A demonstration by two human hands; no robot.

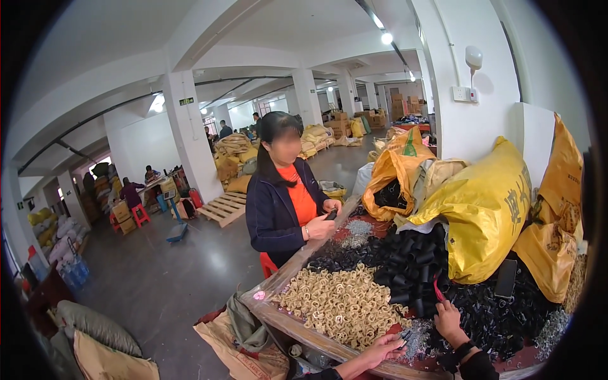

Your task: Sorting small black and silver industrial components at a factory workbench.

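Way off to the left of the left hand (385, 348), a stuffed grey-green sack (99, 326) is slumped down low, with a brown paper sack (114, 361) right by it. Closer in, another brown sack (235, 354) leans near the corner of the worktop (294, 320). Past that, ahead and left of both hands, a co-worker (269, 212) in a navy jacket and orange top has their fingers round a small dark thing (331, 215).

Then there's a big heap of cream rings (339, 301), just ahead and left of the left hand. That hand has its fingers bent together over the edge of the heap; honestly can't tell if it's pinching something. Just right of its fingertips, between the hands, sit loose silver bits (416, 335), with a pile of black tubes (411, 269) further ahead.

A slim red thing (438, 290) pokes forward out of the right hand (449, 318), which is closed around it. Ahead and right of that hand: a fat yellow sack (487, 209), what looks like a phone (505, 278) on a spread of black pieces (491, 313), and an orange sack (548, 253) furthest right.
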